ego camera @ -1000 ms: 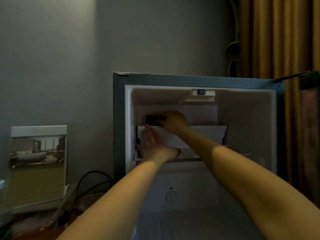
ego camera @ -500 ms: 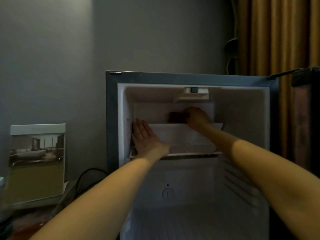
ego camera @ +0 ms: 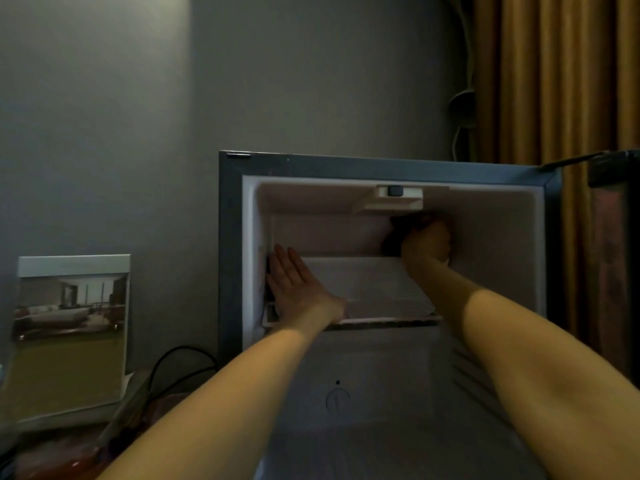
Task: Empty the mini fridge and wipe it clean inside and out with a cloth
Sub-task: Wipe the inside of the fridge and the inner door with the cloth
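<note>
Right hand (ego camera: 427,242): clenched round a dark cloth (ego camera: 393,242), pushed into the upper right rear corner; wiping there, I judge.
Left hand (ego camera: 298,289): flat, fingers straight, on the white tray (ego camera: 374,285) — probably steadying it.
Mini fridge (ego camera: 228,237): open, visible interior emptied.
Writing: none legible — the printed box (ego camera: 72,334) shows a room photo.

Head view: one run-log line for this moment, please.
stage: interior wipe | mini fridge: open | left hand: flat on white panel | right hand: grips dark cloth, upper right inside
</note>
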A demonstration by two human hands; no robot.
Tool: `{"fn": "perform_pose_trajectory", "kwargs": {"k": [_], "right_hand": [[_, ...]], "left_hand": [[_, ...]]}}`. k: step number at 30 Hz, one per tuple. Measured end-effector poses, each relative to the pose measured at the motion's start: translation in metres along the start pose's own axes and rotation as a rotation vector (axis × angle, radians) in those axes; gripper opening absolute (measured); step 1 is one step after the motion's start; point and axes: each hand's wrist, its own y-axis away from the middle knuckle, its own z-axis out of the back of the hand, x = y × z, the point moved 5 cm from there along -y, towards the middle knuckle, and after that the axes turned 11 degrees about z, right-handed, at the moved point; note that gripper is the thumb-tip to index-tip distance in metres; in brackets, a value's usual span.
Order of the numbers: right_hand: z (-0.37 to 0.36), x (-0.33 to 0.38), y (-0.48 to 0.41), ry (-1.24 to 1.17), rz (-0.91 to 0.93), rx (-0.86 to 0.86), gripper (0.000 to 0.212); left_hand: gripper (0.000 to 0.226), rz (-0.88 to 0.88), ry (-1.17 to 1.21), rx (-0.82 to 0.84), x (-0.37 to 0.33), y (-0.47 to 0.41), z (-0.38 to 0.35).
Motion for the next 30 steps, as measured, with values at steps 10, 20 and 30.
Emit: {"fn": "perform_pose_trajectory", "kwargs": {"k": [10, 20, 30], "right_hand": [[-0.064, 0.062, 0.063, -0.147, 0.275, 0.298, 0.022], [-0.099, 0.112, 0.105, -0.18, 0.738, 0.92, 0.031], [-0.019, 0.009, 0.013, 0.143, 0.605, 0.573, 0.034]], "left_hand": [[0.116, -0.01, 0.066, -0.047, -0.001, -0.007, -0.01], [0.107, 0.024, 0.057, -0.033, 0.001, -0.004, -0.007], [0.113, 0.0, 0.042, 0.026, 0.003, -0.002, -0.003]]}}
